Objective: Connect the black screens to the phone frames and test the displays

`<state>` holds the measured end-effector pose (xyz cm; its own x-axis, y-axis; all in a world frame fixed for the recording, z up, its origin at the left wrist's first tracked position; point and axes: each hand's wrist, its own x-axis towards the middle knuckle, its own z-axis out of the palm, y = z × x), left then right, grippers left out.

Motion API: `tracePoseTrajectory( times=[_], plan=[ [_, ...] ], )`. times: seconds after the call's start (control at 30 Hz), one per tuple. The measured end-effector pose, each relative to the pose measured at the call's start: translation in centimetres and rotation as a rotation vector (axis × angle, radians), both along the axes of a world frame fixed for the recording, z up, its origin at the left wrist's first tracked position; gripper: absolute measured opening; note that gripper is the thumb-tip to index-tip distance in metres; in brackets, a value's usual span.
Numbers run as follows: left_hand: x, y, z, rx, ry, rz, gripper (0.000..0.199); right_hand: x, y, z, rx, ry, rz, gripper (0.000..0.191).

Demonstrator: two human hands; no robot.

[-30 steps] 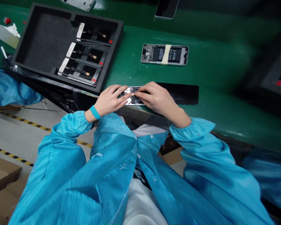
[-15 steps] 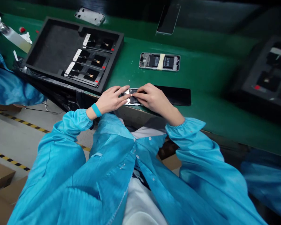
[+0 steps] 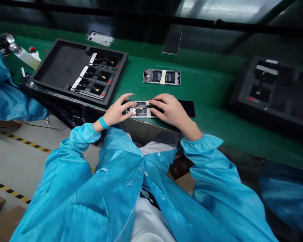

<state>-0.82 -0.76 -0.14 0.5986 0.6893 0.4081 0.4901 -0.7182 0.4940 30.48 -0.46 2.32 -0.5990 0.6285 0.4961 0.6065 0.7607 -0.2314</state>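
Note:
An opened phone [image 3: 141, 110] lies at the front edge of the green bench, its battery and inner parts showing. My left hand [image 3: 117, 110] is at its left end, fingers spread around the corner, with nothing between them. At the other end my right hand [image 3: 168, 109] reaches over the phone, thumb and fingers apart on its two long sides. A dark screen panel [image 3: 189, 108] sticks out from behind my right hand. Farther back rests another opened phone [image 3: 162, 77] with a pale strip across its battery.
On the left stands a black foam tray [image 3: 63, 62] holding several screen parts. A second tray [image 3: 270, 97] is at the right. Behind are a white frame [image 3: 100, 38] and a dark phone [image 3: 172, 42]. A person's blue sleeve [image 3: 12, 97] shows at the far left.
My fingers have parted and drawn back from the middle of the opened phone, uncovering its battery. The camera view has tilted, shifting the bench lower in the picture.

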Motion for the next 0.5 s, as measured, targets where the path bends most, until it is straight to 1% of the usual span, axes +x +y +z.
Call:
tracePoseTrajectory(
  times=[0.07,0.13,0.2,0.27,0.37,0.43,0.5],
  plan=[
    [0.2,0.1,0.2,0.065,0.051,0.008,0.038,1.4,0.2,0.1,-0.015,0.003,-0.05,0.034],
    [0.2,0.1,0.6,0.131,0.135,0.008,0.036,2.7,0.3,0.1,-0.039,0.014,-0.101,0.036],
    [0.2,0.2,1.0,0.148,0.211,0.006,0.038,4.0,0.2,0.2,-0.071,0.024,-0.139,0.038],
    [0.1,0.1,1.5,0.127,0.257,0.01,0.039,5.2,0.0,0.2,-0.108,0.022,-0.177,0.041],
    [0.5,-0.2,1.9,0.106,0.245,0.021,0.04,6.8,-0.2,0.4,-0.151,0.021,-0.235,0.05],
    [1.1,-0.5,1.9,0.102,0.195,0.029,0.042,7.8,-0.3,0.5,-0.192,0.025,-0.25,0.061],
    [2.0,-0.7,1.6,0.086,0.159,0.022,0.051,8.7,-0.4,0.3,-0.247,0.022,-0.244,0.075]
  ],
)
